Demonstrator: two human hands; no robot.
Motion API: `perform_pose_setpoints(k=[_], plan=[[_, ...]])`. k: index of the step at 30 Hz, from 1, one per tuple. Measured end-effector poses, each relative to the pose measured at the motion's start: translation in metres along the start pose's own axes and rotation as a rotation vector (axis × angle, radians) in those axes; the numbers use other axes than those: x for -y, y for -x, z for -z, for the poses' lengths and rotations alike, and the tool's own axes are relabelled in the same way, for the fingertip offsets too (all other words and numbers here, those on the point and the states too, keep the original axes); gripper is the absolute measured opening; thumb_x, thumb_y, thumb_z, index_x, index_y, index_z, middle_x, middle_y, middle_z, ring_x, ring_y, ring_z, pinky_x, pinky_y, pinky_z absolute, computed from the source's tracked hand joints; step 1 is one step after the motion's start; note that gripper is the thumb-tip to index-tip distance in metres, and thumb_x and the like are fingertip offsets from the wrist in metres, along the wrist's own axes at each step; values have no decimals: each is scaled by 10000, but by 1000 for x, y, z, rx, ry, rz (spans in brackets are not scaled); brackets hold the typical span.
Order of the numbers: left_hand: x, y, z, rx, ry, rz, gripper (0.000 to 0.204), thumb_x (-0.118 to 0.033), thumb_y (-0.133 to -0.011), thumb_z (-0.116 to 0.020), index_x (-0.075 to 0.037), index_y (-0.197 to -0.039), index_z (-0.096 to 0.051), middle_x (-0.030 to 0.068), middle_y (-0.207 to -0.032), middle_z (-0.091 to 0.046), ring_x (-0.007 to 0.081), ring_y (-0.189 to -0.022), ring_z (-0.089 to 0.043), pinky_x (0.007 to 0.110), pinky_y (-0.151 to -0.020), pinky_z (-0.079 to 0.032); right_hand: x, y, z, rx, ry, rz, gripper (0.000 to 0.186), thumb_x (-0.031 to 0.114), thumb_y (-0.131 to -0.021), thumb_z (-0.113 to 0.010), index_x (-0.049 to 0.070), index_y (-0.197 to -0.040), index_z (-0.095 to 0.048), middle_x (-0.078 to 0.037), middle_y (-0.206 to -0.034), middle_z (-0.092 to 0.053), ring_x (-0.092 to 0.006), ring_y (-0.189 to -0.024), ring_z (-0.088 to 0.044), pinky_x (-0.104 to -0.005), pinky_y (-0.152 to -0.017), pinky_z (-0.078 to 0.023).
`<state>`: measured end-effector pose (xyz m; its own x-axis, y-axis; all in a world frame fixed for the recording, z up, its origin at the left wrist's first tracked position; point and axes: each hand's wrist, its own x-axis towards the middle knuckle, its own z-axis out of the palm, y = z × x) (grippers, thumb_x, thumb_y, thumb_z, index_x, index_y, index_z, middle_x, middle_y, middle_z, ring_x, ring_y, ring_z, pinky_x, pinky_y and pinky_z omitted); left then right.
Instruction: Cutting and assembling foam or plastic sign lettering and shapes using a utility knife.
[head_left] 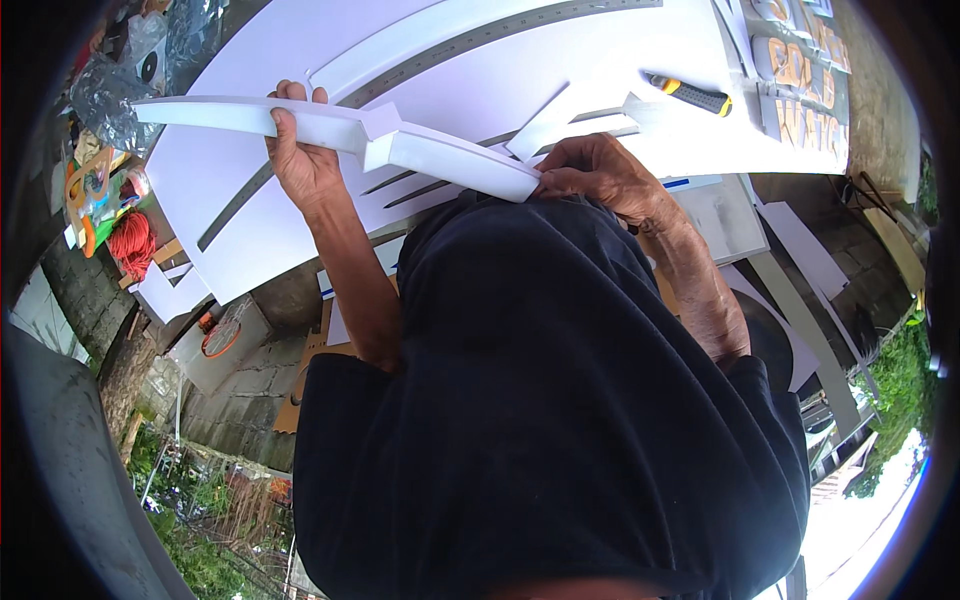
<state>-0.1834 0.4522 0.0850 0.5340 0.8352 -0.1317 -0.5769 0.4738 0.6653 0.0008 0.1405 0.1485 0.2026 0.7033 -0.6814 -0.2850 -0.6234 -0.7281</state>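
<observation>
A long white strip-walled piece (450, 160), bent into a wide angle with a notch near its middle, spans the space between my hands above the table. My left hand (308, 165) grips its left arm, thumb in front and fingers behind. At the right end, my right hand (605, 178) pinches the tip between thumb and bent fingers. Beyond the piece, a long metal ruler (440, 65) lies on a large white sheet (235, 95). A yellow and black utility knife (688, 95) rests to the right, past my right hand. White offcuts (570, 125) lie close to that hand.
At the far right are several raised letters (795, 65) with white and tan faces. Clear plastic bags (115, 100) and a bundle of red cord (132, 238) sit beyond the sheet's left edge. White and grey strips (800, 325) lean at the lower right.
</observation>
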Motion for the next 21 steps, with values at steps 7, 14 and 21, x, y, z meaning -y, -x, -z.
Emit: perform_pose_setpoints(k=[7,14,21], plan=[[2,-10,10,-278,-234,-44,303,16,-905,-691,55,-1158,-528,278,-1230,-606,387,-1232,-597,605,-1069,-492,-45,2,54,-90,-57,123,255,218,-916,-698,-26,-986,-721,-133,-991,-740,-204,-906,-728,-317,-825,-591],[-1,-32,60,-461,-431,-113,224,91,-858,-710,72,-1043,-586,173,-998,-644,253,-930,-672,564,-938,-604,-124,22,152,-331,180,-47,236,218,-875,-655,17,-987,-710,-89,-924,-720,-168,-908,-686,-324,-792,-566],[-2,-42,86,-679,-908,-29,448,26,-745,-838,148,-1098,-592,223,-1065,-661,305,-888,-695,487,-859,-642,-141,27,191,-543,633,52,183,191,-883,-710,53,-999,-739,-88,-908,-692,-201,-871,-661,-344,-778,-529]])
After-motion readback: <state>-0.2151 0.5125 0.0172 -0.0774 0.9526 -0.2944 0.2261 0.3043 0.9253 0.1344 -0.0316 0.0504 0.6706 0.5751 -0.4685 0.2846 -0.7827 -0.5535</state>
